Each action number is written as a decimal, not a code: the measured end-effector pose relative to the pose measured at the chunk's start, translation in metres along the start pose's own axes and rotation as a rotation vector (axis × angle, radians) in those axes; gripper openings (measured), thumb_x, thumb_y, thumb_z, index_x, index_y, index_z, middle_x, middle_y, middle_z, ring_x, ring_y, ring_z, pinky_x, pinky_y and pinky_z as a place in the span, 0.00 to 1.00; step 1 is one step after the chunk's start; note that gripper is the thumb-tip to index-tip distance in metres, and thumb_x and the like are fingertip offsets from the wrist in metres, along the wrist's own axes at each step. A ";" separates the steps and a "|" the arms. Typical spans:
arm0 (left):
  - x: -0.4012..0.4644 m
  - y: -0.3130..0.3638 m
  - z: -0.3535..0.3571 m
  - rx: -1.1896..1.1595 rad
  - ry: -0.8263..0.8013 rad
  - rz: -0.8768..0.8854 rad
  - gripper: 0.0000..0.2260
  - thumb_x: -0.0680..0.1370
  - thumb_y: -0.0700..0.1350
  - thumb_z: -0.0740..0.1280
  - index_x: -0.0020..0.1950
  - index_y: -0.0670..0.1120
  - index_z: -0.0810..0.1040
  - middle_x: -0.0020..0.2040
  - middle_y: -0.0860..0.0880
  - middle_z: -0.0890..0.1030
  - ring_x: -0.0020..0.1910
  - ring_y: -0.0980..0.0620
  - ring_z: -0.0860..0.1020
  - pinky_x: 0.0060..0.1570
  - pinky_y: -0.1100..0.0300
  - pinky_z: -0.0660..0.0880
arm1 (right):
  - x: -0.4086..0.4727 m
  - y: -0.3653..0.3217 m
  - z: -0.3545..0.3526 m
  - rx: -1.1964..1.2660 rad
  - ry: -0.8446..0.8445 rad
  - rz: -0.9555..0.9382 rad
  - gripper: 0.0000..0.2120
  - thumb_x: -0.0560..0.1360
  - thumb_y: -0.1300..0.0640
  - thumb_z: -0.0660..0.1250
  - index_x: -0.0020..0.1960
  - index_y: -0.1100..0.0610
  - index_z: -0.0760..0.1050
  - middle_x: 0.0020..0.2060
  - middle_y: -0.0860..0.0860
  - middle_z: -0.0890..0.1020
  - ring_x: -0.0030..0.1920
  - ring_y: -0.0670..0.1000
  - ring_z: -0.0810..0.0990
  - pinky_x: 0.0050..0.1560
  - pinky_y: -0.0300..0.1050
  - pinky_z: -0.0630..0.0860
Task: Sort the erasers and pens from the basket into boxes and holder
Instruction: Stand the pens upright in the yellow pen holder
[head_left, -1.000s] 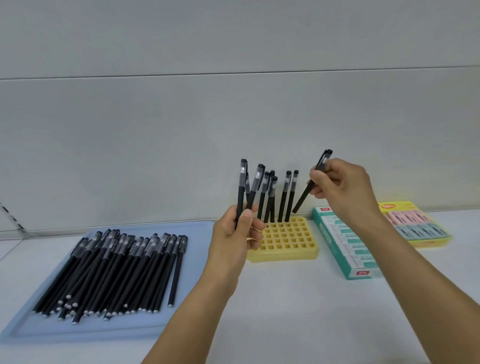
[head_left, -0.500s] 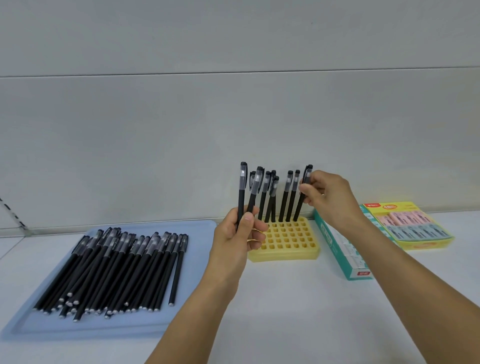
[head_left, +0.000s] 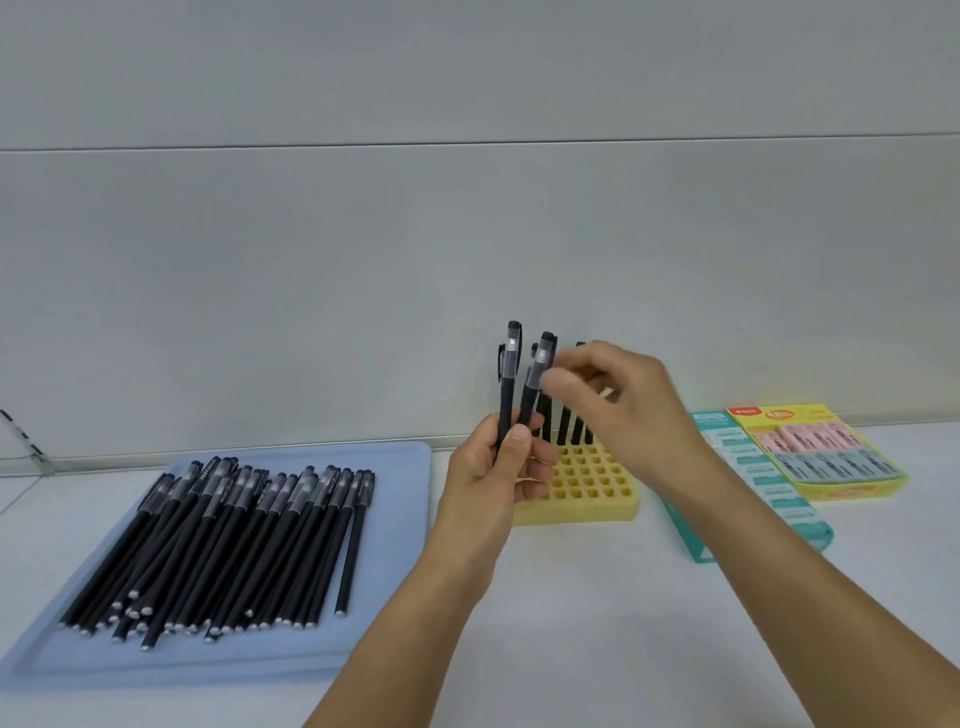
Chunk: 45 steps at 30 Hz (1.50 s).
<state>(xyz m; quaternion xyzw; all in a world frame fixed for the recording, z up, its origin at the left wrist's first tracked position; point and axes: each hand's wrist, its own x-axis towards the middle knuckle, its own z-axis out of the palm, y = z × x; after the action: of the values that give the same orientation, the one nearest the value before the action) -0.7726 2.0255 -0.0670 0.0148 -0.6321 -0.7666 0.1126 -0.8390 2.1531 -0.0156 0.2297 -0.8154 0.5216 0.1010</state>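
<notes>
Right hand (head_left: 618, 400) pinching cap of pen (head_left: 537, 384) in left hand's (head_left: 498, 467) bunch beside holder (head_left: 582, 493); drawing straight up, seating upright.

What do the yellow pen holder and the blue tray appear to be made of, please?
The yellow pen holder looks like soft foam: matte, with thick rounded cell walls and slightly uneven edges, though moulded plastic is possible. The blue tray seems to be smooth plastic with a faint sheen and a raised, rounded rim.
</notes>
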 end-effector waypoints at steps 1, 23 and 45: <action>0.000 0.000 0.002 0.013 -0.020 0.004 0.10 0.83 0.46 0.58 0.58 0.46 0.78 0.43 0.46 0.82 0.41 0.51 0.78 0.43 0.61 0.77 | -0.001 -0.005 0.005 -0.002 -0.067 -0.005 0.04 0.74 0.52 0.71 0.45 0.52 0.81 0.38 0.49 0.82 0.39 0.48 0.78 0.40 0.40 0.74; 0.013 -0.004 -0.035 -0.007 0.340 0.048 0.10 0.83 0.46 0.60 0.53 0.48 0.81 0.40 0.53 0.79 0.43 0.58 0.78 0.52 0.59 0.77 | 0.028 0.064 -0.026 -0.183 0.122 0.131 0.05 0.78 0.57 0.66 0.48 0.58 0.78 0.39 0.53 0.82 0.39 0.51 0.82 0.35 0.32 0.75; 0.059 -0.005 -0.040 0.695 0.149 0.169 0.10 0.77 0.41 0.69 0.43 0.56 0.80 0.38 0.54 0.84 0.40 0.55 0.82 0.50 0.54 0.80 | 0.027 0.079 -0.021 -0.283 0.026 0.188 0.07 0.76 0.51 0.69 0.47 0.55 0.81 0.40 0.50 0.85 0.40 0.51 0.84 0.49 0.55 0.80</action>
<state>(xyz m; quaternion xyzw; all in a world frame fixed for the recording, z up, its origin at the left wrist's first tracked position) -0.8241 1.9770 -0.0725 0.0557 -0.8439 -0.4906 0.2096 -0.9018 2.1929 -0.0592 0.1292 -0.8973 0.4115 0.0940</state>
